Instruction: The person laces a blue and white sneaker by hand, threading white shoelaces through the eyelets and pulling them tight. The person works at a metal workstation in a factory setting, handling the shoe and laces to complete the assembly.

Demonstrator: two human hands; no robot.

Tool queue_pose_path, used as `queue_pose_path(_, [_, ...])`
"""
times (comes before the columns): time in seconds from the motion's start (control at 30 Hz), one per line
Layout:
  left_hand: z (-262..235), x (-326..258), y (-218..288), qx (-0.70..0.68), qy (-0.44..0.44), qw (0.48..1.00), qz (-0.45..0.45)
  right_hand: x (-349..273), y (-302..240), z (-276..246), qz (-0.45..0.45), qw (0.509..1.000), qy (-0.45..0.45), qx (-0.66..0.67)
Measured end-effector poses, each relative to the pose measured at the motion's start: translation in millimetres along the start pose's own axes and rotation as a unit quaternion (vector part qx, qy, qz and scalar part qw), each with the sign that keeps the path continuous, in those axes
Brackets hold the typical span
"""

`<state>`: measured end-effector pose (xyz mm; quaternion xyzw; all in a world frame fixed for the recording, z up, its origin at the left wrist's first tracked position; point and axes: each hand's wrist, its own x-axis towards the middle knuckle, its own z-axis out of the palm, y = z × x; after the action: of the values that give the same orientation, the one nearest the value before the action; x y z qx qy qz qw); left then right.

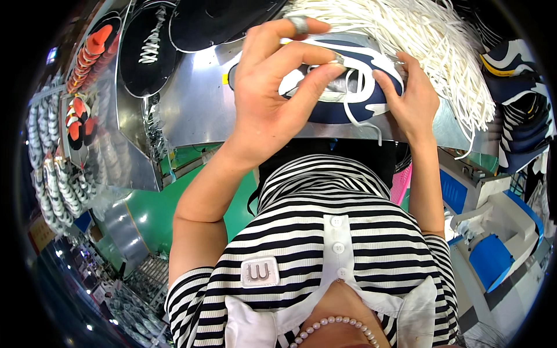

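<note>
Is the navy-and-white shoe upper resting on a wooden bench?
No. The shoe upper lies on a shiny metal table, with both hands, left and right, on it.

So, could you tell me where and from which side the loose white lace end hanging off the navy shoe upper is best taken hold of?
Probably at its free tip: the white lace end curves down off the near edge of the navy shoe upper, clear of the metal table. Come from the near side with the right hand, which rests beside it; the left hand is pinching at the eyelets.
</note>
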<state>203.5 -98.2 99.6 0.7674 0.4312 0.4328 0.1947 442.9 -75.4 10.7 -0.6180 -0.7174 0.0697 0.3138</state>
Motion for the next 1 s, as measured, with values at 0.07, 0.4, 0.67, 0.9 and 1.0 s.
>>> queue_pose_path(0.07, [9, 7, 2, -0.136, -0.016, 0.990, -0.040, 3, 4, 0, -0.026, 0.999, 0.005, -0.025])
queue_pose_path(0.4, [32, 13, 0, -0.142, -0.052, 0.983, -0.103, 7, -44, -27, 0.089, 0.805, -0.142, 0.569])
queue_pose_path(0.67, [1, -17, -10, 0.223, -0.135, 0.962, -0.078, 7, -34, -5, 0.242, 0.775, -0.145, 0.565])
queue_pose_path(0.9, [27, 11, -38, -0.306, -0.190, 0.759, -0.542, -3, -39, 20, 0.230, 0.816, -0.143, 0.511])
queue_pose_path(1.0, [36, 2, -29, -0.265, -0.093, 0.818, -0.501, -6, -40, 19, 0.176, 0.869, -0.138, 0.441])
